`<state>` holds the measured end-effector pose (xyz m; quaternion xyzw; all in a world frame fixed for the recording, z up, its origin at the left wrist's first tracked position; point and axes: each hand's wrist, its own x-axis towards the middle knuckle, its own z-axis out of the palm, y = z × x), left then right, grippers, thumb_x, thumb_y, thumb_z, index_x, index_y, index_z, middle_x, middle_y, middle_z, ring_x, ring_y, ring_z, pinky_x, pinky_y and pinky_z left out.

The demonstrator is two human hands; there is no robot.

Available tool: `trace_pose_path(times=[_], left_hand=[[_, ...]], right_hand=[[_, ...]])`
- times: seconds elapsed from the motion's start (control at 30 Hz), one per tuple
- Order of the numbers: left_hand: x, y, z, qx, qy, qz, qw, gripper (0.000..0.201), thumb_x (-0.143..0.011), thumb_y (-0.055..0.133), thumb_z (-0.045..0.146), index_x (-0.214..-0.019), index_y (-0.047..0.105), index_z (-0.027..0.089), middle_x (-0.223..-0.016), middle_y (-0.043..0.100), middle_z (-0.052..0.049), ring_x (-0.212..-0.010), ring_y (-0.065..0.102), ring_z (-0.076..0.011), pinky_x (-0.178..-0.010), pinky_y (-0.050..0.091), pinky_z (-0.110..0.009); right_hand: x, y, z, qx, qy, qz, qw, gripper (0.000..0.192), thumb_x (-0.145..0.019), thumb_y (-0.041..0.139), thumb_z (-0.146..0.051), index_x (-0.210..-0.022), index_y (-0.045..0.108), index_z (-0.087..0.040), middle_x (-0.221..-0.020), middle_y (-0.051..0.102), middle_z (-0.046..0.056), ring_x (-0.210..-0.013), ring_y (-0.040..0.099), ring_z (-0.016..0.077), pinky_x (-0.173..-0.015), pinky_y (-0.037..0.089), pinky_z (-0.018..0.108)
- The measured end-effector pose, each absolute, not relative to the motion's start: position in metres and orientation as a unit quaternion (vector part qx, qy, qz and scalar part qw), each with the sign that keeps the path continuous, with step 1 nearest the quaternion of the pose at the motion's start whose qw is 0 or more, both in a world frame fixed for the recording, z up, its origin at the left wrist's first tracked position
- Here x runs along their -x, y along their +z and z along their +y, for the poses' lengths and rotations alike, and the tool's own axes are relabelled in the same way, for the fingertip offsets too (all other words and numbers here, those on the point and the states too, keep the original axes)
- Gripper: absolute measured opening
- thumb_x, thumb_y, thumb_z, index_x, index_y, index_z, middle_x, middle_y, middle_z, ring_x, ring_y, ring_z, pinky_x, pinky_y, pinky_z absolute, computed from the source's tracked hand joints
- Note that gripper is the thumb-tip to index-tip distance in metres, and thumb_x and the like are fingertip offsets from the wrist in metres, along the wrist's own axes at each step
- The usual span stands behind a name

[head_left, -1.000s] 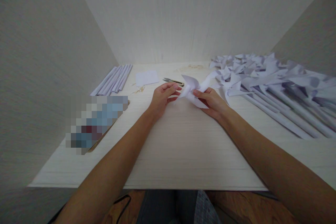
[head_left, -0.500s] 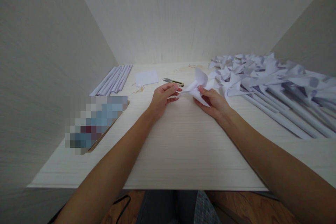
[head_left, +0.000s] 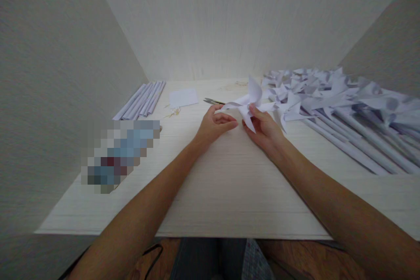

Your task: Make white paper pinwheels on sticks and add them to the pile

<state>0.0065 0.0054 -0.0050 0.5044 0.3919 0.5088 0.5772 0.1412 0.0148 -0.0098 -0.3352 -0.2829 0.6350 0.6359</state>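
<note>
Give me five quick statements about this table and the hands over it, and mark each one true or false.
1. The right hand holds a paper pinwheel. True.
2. The scissors are in the left hand. False: they lie on the table, beyond that hand.
3. Rolled paper tubes lie on the table's left side. True.
4. The pile of pinwheels is at the left. False: it is at the right.
5. A sheet of paper lies between tubes and scissors. True.

White paper sheet (head_left: 183, 97) flat on desk (head_left: 229, 188). Rolled paper tubes (head_left: 141, 99) left of sheet; snips (head_left: 214, 101), partly hidden, right of it. Farther right, heaped paper pinwheels (head_left: 328, 92).
</note>
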Motion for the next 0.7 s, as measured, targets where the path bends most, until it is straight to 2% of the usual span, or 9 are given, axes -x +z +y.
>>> trace_pose_path(times=[0.1,0.23,0.47,0.7], left_hand=[[-0.022,-0.007,-0.003,-0.496,0.54,0.37,0.571,0.061,-0.052,0.072,0.009,-0.102,0.039,0.018,-0.071,0.062,0.004,-0.067,0.061,-0.0103,-0.072,0.046,-0.027],[-0.037,-0.008,-0.011,-0.457,0.605,0.368,0.539,0.059,-0.057,0.063,0.002,-0.106,0.035,0.02,-0.071,0.062,0.005,-0.069,0.062,-0.0097,-0.071,0.047,-0.025],[-0.042,-0.01,-0.015,-0.441,0.635,0.379,0.508,0.056,-0.058,0.054,-0.004,-0.104,0.033,0.02,-0.075,0.063,0.003,-0.069,0.063,-0.0095,-0.068,0.048,-0.022],[-0.042,-0.01,-0.015,-0.465,0.638,0.411,0.455,0.056,-0.06,0.054,-0.002,-0.106,0.033,0.021,-0.074,0.061,0.003,-0.067,0.063,-0.011,-0.063,0.05,-0.023]], right_hand=[[-0.132,-0.009,0.011,0.321,0.636,-0.264,0.65,0.018,-0.056,0.075,-0.023,-0.062,0.059,-0.018,-0.062,0.064,-0.005,-0.06,0.058,0.0092,-0.062,0.047,0.022],[-0.123,-0.008,0.004,0.32,0.651,-0.256,0.639,0.015,-0.057,0.073,-0.023,-0.064,0.061,-0.019,-0.062,0.064,-0.006,-0.06,0.058,0.009,-0.06,0.046,0.022],[-0.12,-0.009,0.001,0.319,0.658,-0.264,0.629,0.017,-0.057,0.073,-0.025,-0.068,0.061,-0.019,-0.062,0.065,-0.006,-0.063,0.06,0.0113,-0.065,0.046,0.026],[-0.117,-0.01,-0.001,0.308,0.666,-0.277,0.62,0.018,-0.057,0.073,-0.025,-0.068,0.062,-0.019,-0.064,0.066,-0.004,-0.07,0.062,0.0139,-0.068,0.048,0.028]])
